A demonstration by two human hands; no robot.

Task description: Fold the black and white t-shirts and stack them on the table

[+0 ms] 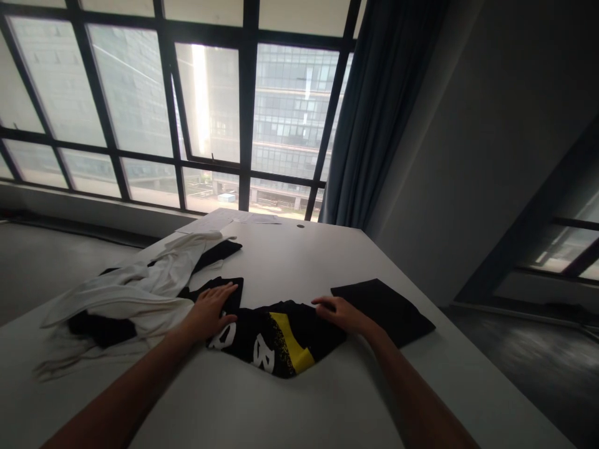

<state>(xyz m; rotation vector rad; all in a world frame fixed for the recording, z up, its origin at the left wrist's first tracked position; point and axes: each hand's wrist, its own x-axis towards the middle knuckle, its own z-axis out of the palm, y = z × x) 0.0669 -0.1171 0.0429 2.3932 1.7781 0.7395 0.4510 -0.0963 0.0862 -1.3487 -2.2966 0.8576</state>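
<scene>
A black garment, which looks like a T-shirt (290, 340), lies bunched on the white table in front of me, with white lettering and a yellow speckled stripe showing. My left hand (213, 310) rests flat on its left part, fingers stretched out and palm down. On its right part lies my right hand (340, 313), fingers slightly bent and pointing left, not closed round the cloth. Just beyond the right hand is a flat, folded black cloth (386, 308). A loose heap of white clothing (135, 290) sits beside my left hand, with black fabric (100, 327) mixed in.
The white table (276, 255) reaches toward the windows, with sheets of paper (257, 219) and a round cable hole (300, 226) at its far end. A dark blue curtain (369, 125) hangs behind its far right corner. Grey floor (28, 262) shows on the left.
</scene>
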